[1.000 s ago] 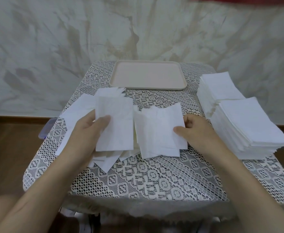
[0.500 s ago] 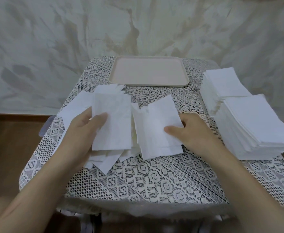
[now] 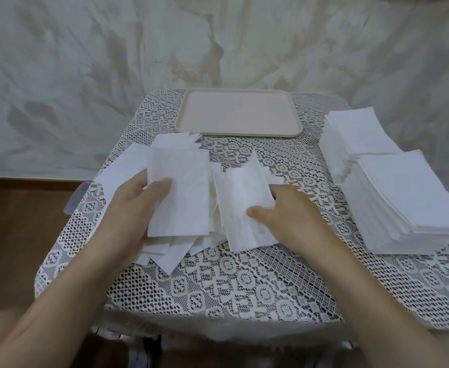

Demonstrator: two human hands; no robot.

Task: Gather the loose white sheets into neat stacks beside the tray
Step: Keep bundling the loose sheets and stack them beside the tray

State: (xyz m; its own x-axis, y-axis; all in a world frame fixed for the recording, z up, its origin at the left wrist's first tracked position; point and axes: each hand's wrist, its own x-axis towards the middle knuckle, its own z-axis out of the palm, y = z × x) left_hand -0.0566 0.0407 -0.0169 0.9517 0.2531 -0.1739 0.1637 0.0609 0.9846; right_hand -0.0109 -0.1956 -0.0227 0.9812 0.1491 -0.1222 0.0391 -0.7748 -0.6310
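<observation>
Our right hand has slid its thumb further across the right sheet it pinches, now bowed at the top, in front of the tray. Our left hand still pinches the left sheet just beside, over the loose pile. Near stack and far stack stand right of the tray on the table.

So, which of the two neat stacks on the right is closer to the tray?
The far stack, to the right of the tray. The other stack sits in front of it, nearer the right hand.
</observation>
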